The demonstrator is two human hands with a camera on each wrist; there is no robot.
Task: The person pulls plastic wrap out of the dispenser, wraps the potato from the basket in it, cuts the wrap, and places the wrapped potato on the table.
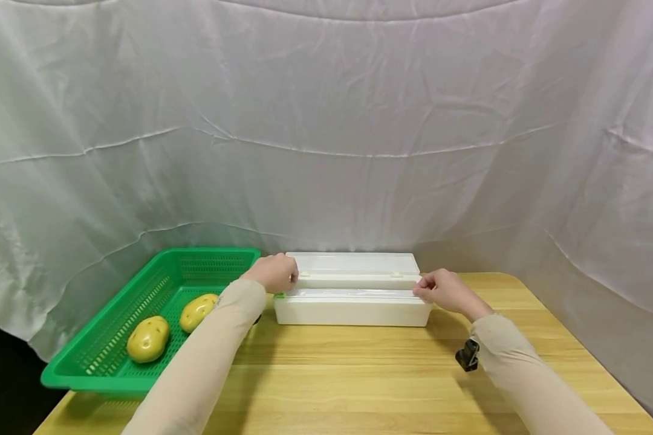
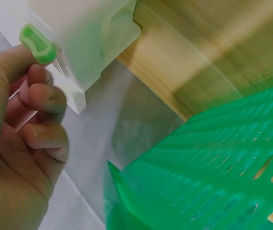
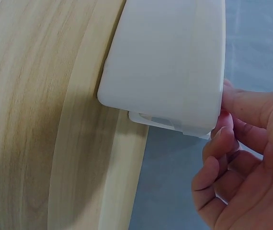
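Observation:
A long white cling film box (image 1: pixel 354 314) lies across the table with its lid (image 1: pixel 354 264) raised at the back. Clear cling film (image 1: pixel 354 293) stretches along its top. At the box's left end, my left hand (image 1: pixel 274 273) pinches the film's edge between thumb and curled fingers, close beside a green slider (image 2: pixel 48 54). My right hand (image 1: pixel 447 293) pinches the film at the right front corner, thumb and forefinger against the box's edge in the right wrist view. The film between the fingertips is mostly hidden in both wrist views.
A green plastic basket (image 1: pixel 81 382) stands on the left of the wooden table (image 1: pixel 359 380), under my left forearm. Two yellow potatoes, a nearer one (image 1: pixel 149 339) and a farther one (image 1: pixel 197 311), lie inside. A pale grey curtain (image 1: pixel 348 121) hangs behind the box.

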